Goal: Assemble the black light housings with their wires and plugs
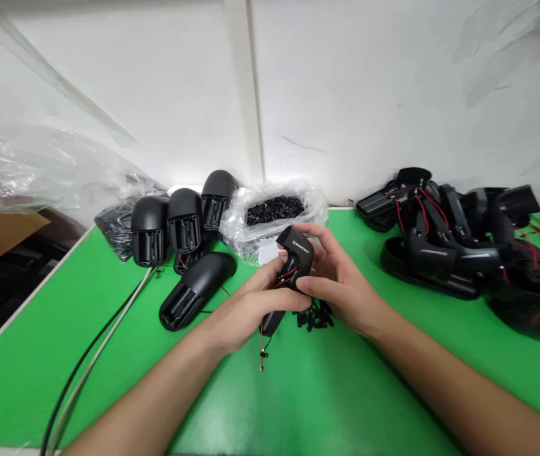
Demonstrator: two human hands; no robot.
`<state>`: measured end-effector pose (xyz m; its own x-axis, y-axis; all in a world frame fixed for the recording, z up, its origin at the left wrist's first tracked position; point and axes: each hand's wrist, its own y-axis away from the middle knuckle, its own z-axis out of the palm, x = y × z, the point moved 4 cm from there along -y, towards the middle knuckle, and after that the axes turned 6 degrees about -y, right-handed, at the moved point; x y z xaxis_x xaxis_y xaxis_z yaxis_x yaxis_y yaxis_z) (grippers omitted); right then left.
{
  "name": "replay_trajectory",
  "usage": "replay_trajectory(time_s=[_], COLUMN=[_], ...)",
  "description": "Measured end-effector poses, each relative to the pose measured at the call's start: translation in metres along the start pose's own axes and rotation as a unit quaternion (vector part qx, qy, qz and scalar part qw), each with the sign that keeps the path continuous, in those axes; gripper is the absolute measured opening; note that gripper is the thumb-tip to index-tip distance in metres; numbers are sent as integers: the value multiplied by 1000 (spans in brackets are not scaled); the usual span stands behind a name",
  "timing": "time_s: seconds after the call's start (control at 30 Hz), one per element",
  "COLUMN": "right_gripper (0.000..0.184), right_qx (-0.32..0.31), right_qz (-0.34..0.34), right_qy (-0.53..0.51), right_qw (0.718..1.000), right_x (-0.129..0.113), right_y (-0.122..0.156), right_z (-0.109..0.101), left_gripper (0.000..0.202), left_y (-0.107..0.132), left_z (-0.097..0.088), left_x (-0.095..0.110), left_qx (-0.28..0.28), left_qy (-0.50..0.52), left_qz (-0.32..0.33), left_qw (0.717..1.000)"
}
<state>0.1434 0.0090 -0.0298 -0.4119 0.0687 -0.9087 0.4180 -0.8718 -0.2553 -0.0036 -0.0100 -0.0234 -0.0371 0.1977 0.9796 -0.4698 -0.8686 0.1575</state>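
Black handle housing (295, 253) is held between both hands, just above the green worktop (108, 354). Left hand (245, 310) is curled tight round its lower end. Right hand (340, 285) is half closed, fingertips pinching the upper part. Red wires (285, 277) hang out below the left hand. Best bet: steady it with the left and keep the wires unpinched. Small black parts (316, 315) lie just under the right hand.

The green table (108, 354) carries four black housings (182, 221) at left rear, a clear bag (274, 212) of small parts behind centre, red-wired black shells (445, 247) piled right, loose black pieces (317, 315) at centre, and two cables (89, 367) left.
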Motion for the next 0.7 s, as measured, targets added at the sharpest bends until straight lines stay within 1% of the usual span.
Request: replay_trajectory(time_s=[0.1, 0.17, 0.33, 0.43, 0.5, 0.57, 0.7], right_gripper=[69, 71, 75, 72, 65, 60, 59], right_qx=[8, 18, 52, 34, 17, 8, 7], right_qz=[25, 42, 73, 72, 56, 24, -38], right_qy=[-24, -43, -80, -84, -68, -28, 67], right_qw=[999, 998, 993, 993, 996, 999, 997], right_x=[2, 2, 1, 2, 3, 1, -4], right_y=[1, 1, 2, 3, 4, 5, 8], right_z=[0, 1, 0, 2, 4, 6, 9], left_gripper=[47, 49, 42, 39, 37, 38, 40], left_y=[-2, -4, -7, -6, -5, -3, -3], left_z=[3, 4, 6, 6, 6, 5, 6], left_x=[-1, -3, -4, -2, -1, 2, 5], left_qx=[-16, -14, 4, 9, 13, 14, 14], left_qy=[-22, -22, -10, -8, -23, -35, -13], left_qz=[3, 5, 15, 17, 18, 22, 41], left_qw=[1000, 1000, 1000, 1000, 999, 999, 999])
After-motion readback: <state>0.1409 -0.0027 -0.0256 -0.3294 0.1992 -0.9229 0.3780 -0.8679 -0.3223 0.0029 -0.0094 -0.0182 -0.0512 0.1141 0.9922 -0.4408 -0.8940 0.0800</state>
